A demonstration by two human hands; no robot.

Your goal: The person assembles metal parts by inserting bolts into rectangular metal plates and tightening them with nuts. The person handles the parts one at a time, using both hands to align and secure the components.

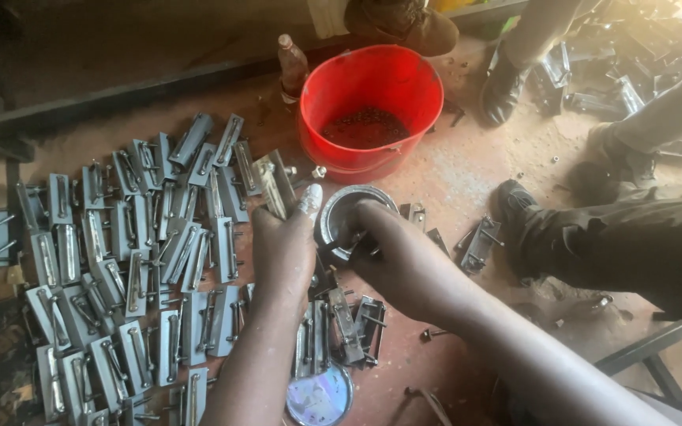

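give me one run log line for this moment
left hand: holds metal bracket | right hand: fingers in small round tin | near: red bucket, laid-out metal brackets, floor

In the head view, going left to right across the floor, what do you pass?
Spread of grey metal latch plates → left hand holding one plate → small round tin under the right hand → loose latch → a person's dark shoe.

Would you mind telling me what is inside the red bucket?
The red bucket holds a shallow heap of small dark pieces on its bottom; they are too small to tell apart. The near wall hides the front of the bottom, so anything lying there cannot be seen.
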